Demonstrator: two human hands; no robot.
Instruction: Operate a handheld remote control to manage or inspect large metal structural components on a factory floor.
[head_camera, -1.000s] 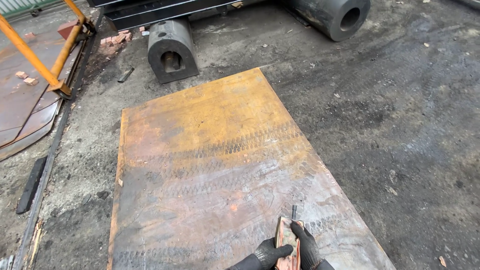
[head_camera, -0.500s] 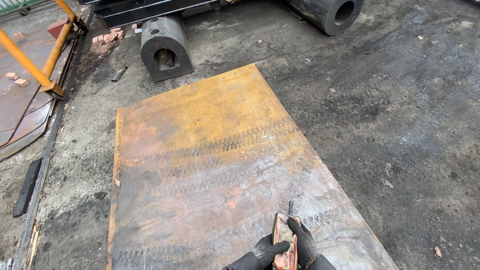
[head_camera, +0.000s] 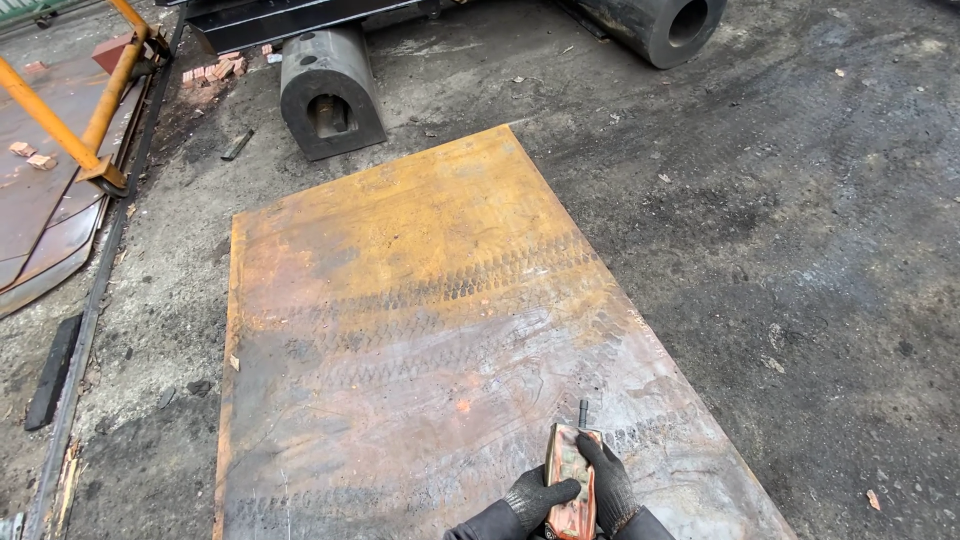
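Observation:
A large rusty steel plate (head_camera: 420, 300) lies flat on the ground, with tyre tracks across it. At the bottom edge of the view both my hands, in black gloves, hold a small worn red handheld device (head_camera: 570, 480) with a short black antenna (head_camera: 583, 412) over the near end of the plate. My left hand (head_camera: 535, 497) grips its left side, thumb on top. My right hand (head_camera: 608, 485) wraps its right side.
A heavy dark metal block with an opening (head_camera: 328, 95) stands beyond the plate. A thick steel cylinder (head_camera: 660, 22) lies at the top right. A yellow pipe frame (head_camera: 85, 110) and rusty sheets (head_camera: 40, 220) are at the left, with broken bricks (head_camera: 215, 72) nearby. Dirty concrete lies to the right.
The view has shifted slightly closer to the plate and leftward. My hands keep hold of the device in the same way.

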